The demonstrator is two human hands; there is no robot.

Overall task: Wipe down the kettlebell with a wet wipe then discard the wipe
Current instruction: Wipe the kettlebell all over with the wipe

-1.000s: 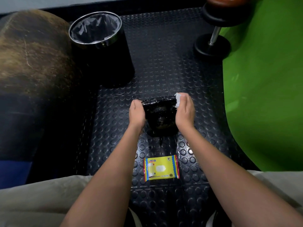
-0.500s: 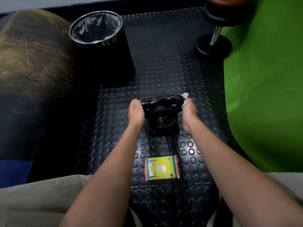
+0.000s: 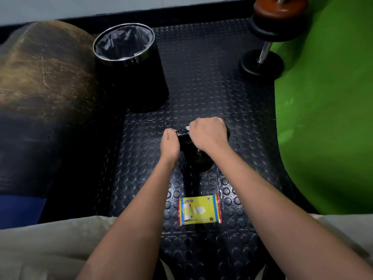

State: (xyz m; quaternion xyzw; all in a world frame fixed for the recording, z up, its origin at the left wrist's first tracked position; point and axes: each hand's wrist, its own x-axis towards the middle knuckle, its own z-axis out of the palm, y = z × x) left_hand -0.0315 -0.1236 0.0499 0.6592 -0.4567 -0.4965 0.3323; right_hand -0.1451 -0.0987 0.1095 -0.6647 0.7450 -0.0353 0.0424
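A black kettlebell (image 3: 198,158) stands on the studded black floor mat (image 3: 201,87) in the middle of the view. My left hand (image 3: 169,141) grips the left end of its handle. My right hand (image 3: 207,132) lies curled over the top of the handle and covers most of it. A white wet wipe (image 3: 187,127) peeks out from under my right hand's fingers, pressed against the handle. The kettlebell's lower body shows between my wrists.
A black bin (image 3: 129,65) with a grey liner and a metal rim stands behind and to the left. A yellow wet-wipe packet (image 3: 199,210) lies on the mat in front of the kettlebell. A dumbbell (image 3: 264,55) leans at back right beside a green mat (image 3: 323,98). A brown padded object (image 3: 44,81) fills the left.
My right hand with the wipe has moved from the handle's right end up over the top of the handle toward the left. My left hand has stayed on the left end.
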